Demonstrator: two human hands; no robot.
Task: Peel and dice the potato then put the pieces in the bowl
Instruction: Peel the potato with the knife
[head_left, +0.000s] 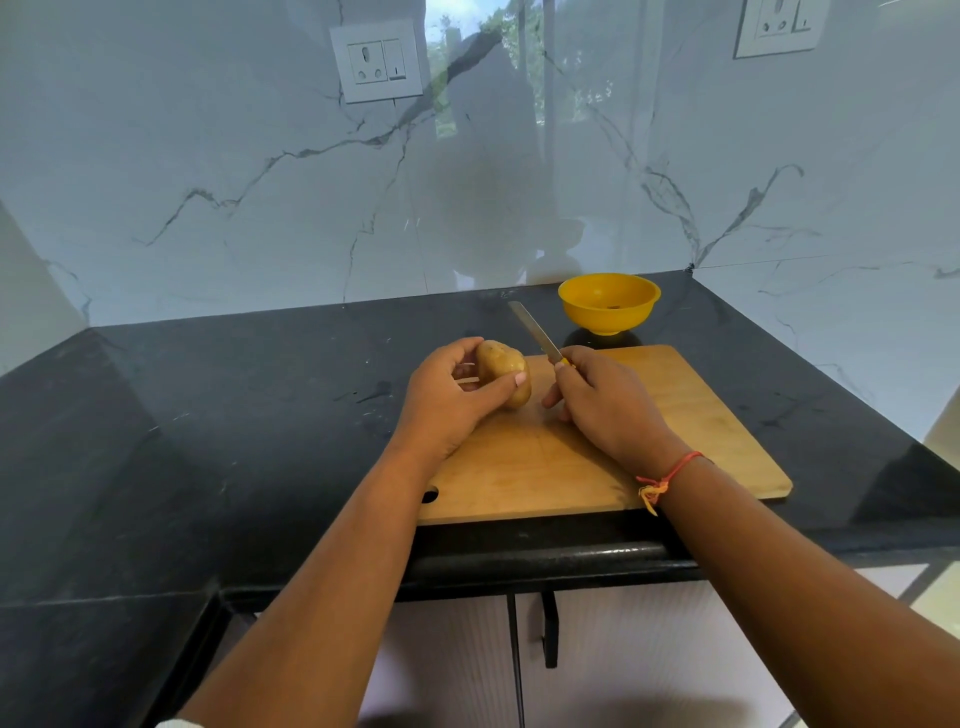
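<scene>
My left hand (451, 397) grips a tan, unpeeled potato (500, 365) just above the left end of the wooden cutting board (691, 410). A thin white object shows between its fingers; what it is I cannot tell. My right hand (602, 402) holds a knife (535, 332) by its yellow handle, the steel blade pointing away toward the wall, a little right of the potato. A yellow bowl (609, 304) stands behind the board near the wall.
The black stone counter (234, 415) runs left and right, closed in by marble walls at the back and right. Its front edge lies just below the board, with cupboard doors underneath. Wall sockets (376, 61) sit high on the wall.
</scene>
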